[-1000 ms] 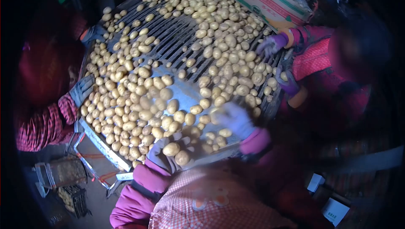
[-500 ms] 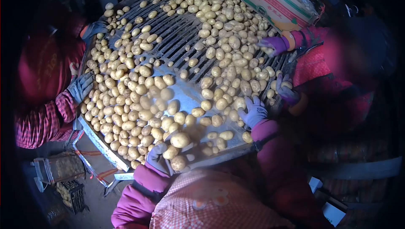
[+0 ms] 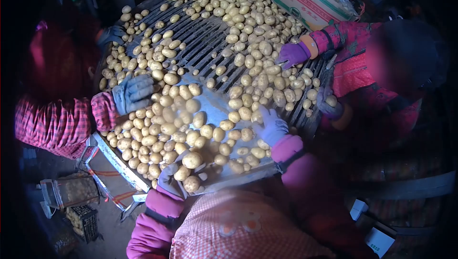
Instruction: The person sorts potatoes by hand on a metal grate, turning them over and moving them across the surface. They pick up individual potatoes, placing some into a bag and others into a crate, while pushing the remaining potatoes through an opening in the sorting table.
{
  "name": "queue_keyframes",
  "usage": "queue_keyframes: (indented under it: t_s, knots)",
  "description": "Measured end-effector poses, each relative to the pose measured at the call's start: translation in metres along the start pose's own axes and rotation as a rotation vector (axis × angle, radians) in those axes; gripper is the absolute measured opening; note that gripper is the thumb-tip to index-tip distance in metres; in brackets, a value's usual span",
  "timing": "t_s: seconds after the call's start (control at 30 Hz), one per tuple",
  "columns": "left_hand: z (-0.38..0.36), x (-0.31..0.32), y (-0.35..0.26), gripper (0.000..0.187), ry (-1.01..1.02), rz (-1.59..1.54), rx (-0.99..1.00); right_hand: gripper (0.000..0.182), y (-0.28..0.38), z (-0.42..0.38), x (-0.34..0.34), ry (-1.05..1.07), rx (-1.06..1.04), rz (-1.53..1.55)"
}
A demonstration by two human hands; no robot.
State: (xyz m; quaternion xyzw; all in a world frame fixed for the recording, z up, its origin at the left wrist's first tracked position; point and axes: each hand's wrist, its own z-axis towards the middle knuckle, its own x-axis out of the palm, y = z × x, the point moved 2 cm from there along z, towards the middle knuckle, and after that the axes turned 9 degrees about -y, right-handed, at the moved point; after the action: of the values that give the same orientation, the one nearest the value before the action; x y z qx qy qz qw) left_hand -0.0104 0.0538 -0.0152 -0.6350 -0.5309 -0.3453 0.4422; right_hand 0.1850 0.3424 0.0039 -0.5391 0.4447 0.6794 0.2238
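Note:
My left hand (image 3: 170, 181), in a greyish glove, is at the near edge of the sorting table. Its fingers curl round several potatoes (image 3: 192, 160), which are stacked against the palm. My right hand (image 3: 272, 127), in a lilac glove, reaches over the near right part of the table. Its fingers are stretched out and apart, touching loose potatoes (image 3: 244, 113) at the pile's edge. Beneath both hands, potatoes lie across a bluish metal plate (image 3: 212, 104) and the dark slatted bars (image 3: 200, 37) beyond it.
At the left, a co-worker's blue-gloved hand (image 3: 132, 94) rests over potatoes. On the right, another person's purple-gloved hand (image 3: 293, 54) touches the pile. A cardboard box (image 3: 310, 1) stands at the far right. Below left are a filled sack (image 3: 78, 190) and a black crate (image 3: 83, 223).
My right hand has moved left over the potatoes. My left hand, with its potatoes, has shifted slightly left. The left co-worker's hand has moved inward over the pile; the right co-worker's upper hand has moved left.

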Motion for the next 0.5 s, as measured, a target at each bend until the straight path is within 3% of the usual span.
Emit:
queue_keyframes:
  t_s: [0.07, 0.17, 0.23, 0.3, 0.37, 0.43, 0.5]
  knots:
    - [0.002, -0.012, 0.001, 0.068, -0.007, 0.008, 0.027, 0.073, 0.009, 0.012, 0.000, 0.077, 0.028, -0.226]
    - [-0.001, 0.000, 0.002, 0.066, -0.048, 0.028, 0.068, 0.068, 0.008, 0.042, -0.011, 0.180, 0.174, -0.149]
    - [-0.004, 0.004, 0.003, 0.065, -0.078, 0.026, 0.101, 0.039, -0.007, 0.048, -0.013, 0.110, 0.101, 0.596]
    - [-0.007, 0.000, -0.001, 0.066, -0.057, 0.068, 0.090, 0.034, -0.007, 0.036, -0.048, 0.017, 0.345, 1.077]
    - [-0.009, 0.001, -0.002, 0.061, -0.223, 0.014, 0.131, 0.041, -0.030, 0.018, -0.050, 0.080, 0.304, 1.082]
    - [-0.008, -0.009, -0.003, 0.058, -0.130, -0.003, 0.106, 0.044, -0.028, -0.009, -0.052, -0.020, 0.809, 1.574]
    - [-0.004, -0.008, -0.003, 0.056, -0.078, -0.005, 0.066, 0.045, -0.031, -0.006, -0.050, -0.063, 0.768, 1.589]
